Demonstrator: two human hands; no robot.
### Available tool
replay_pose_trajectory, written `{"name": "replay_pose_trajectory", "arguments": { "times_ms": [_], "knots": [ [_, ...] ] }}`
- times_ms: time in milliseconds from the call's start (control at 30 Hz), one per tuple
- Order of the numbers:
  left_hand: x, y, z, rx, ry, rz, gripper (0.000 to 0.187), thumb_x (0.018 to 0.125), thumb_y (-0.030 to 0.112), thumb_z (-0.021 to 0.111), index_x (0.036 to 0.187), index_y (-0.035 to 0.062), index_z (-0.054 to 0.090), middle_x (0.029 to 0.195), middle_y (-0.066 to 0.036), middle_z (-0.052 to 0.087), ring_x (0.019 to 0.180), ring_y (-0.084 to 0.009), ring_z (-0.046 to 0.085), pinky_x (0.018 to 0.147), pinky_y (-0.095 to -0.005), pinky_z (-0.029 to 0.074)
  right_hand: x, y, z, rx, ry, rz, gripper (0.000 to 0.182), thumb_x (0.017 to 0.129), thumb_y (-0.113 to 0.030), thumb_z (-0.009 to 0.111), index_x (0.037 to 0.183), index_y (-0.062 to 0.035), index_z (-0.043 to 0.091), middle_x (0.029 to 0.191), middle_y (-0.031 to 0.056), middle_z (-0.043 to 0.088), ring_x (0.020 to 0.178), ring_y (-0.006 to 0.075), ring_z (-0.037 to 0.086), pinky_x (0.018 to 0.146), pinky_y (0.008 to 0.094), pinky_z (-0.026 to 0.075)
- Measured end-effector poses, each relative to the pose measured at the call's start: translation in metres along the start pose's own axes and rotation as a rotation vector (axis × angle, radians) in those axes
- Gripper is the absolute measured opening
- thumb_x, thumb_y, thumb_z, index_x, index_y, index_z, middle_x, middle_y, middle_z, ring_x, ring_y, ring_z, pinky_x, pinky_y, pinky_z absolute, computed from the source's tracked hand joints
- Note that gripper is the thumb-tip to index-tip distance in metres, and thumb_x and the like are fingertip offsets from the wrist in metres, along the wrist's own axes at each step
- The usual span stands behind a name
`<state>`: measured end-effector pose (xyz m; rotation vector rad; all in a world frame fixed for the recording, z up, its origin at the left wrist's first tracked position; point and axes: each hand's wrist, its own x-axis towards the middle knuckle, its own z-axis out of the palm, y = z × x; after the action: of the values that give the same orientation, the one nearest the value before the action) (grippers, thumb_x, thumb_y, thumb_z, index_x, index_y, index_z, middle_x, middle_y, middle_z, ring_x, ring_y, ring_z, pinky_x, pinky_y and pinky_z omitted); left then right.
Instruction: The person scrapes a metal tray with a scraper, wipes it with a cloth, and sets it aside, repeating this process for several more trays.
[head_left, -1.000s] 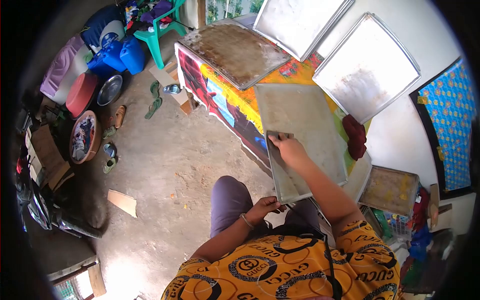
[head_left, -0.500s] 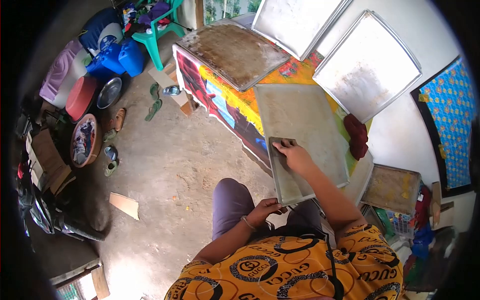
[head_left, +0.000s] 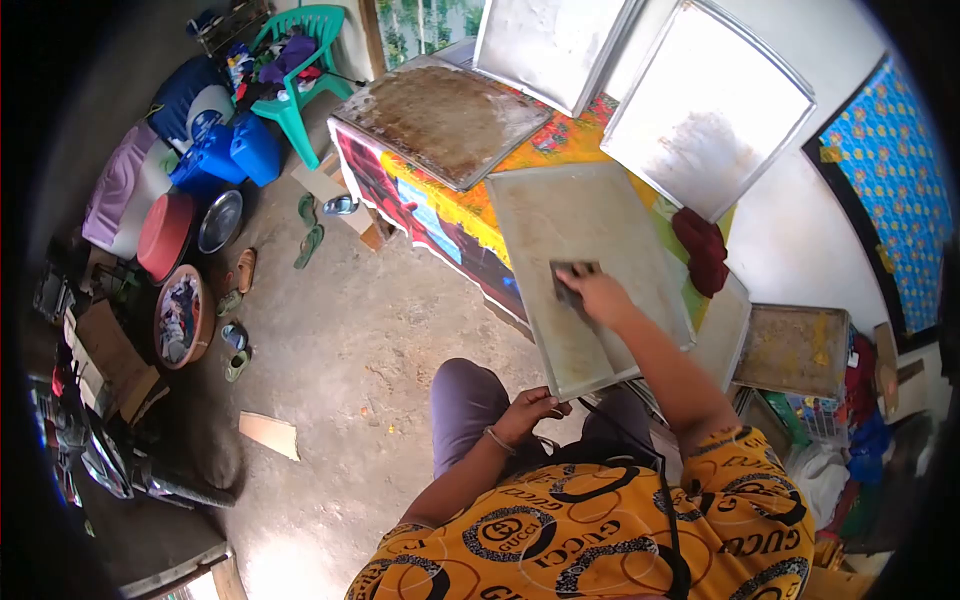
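A large flat metal baking tray (head_left: 590, 215) rests partly on the cloth-covered table, its near end reaching over my lap. My right hand (head_left: 597, 292) presses a dark, thin square scouring pad (head_left: 562, 282) against the tray's surface, left of its middle. The pad could also be sandpaper; its texture is too small to tell. With fingers closed, my left hand (head_left: 530, 412) grips the near left corner of the tray. A dark red cloth (head_left: 700, 252) lies beside the tray's right edge.
A brown-stained tray (head_left: 440, 115) lies farther back on the table. Two lighter trays, one a cleaner tray (head_left: 710, 110), lean against the wall. At right, another stained tray (head_left: 793, 350) tops a crate. Slippers (head_left: 310, 240), basins and a green chair (head_left: 300, 90) stand leftward.
My right hand has moved the pad from the tray's left edge inward toward its middle. My left hand keeps its grip on the corner. The whole view has shifted slightly.
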<state>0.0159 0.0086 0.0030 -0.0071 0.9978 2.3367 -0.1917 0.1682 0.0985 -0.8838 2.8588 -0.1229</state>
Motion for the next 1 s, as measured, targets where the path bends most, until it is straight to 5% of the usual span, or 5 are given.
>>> {"name": "replay_pose_trajectory", "arguments": {
  "times_ms": [200,500,600,800,1000],
  "knots": [
    [0.001,-0.012,0.004,-0.108,0.085,0.035,0.025,0.091,0.018,0.056,0.106,-0.0015,0.060,0.093,-0.010,0.066,0.089,-0.0204,0.063,0.084,-0.0343,0.049,-0.093,-0.003,-0.006,0.040,-0.091,0.011,0.055,0.081,-0.006,0.047,0.132,-0.0235,0.049,0.138,0.0144,0.045,0.120,0.0389,0.046,0.098,0.0417,0.043],
    [-0.002,-0.002,0.008,-0.156,0.016,0.042,0.027,0.091,0.020,0.056,0.109,-0.0011,0.058,0.096,-0.013,0.065,0.092,-0.0226,0.063,0.084,-0.0356,0.048,0.112,0.076,-0.002,0.116,0.103,-0.014,0.034,0.093,-0.023,0.044,0.125,-0.0195,0.057,0.099,0.0194,0.065,0.089,0.0318,0.064,0.086,0.0383,0.048],
    [-0.002,-0.005,0.004,-0.148,0.022,0.007,0.028,0.091,0.020,0.056,0.108,-0.0013,0.059,0.096,-0.013,0.065,0.092,-0.0225,0.062,0.085,-0.0361,0.048,0.066,0.051,-0.018,0.426,-0.104,0.230,0.036,0.091,-0.021,0.048,0.126,-0.0212,0.056,0.114,0.0187,0.060,0.101,0.0315,0.060,0.089,0.0386,0.047],
    [-0.001,-0.009,0.005,-0.149,0.105,-0.013,0.027,0.090,0.019,0.056,0.107,-0.0020,0.060,0.094,-0.013,0.066,0.089,-0.0220,0.063,0.084,-0.0348,0.049,-0.153,0.007,-0.004,0.110,-0.135,0.042,0.062,0.075,-0.003,0.054,0.132,-0.0268,0.049,0.140,0.0114,0.043,0.127,0.0430,0.038,0.106,0.0445,0.035],
    [0.002,-0.005,0.007,-0.172,0.084,0.003,0.030,0.088,0.021,0.058,0.106,-0.0022,0.060,0.094,-0.012,0.066,0.091,-0.0215,0.063,0.086,-0.0363,0.049,-0.136,0.032,-0.003,0.082,-0.088,0.051,0.060,0.079,-0.004,0.049,0.133,-0.0285,0.048,0.140,0.0130,0.043,0.125,0.0421,0.041,0.104,0.0448,0.037]
  ]
}}
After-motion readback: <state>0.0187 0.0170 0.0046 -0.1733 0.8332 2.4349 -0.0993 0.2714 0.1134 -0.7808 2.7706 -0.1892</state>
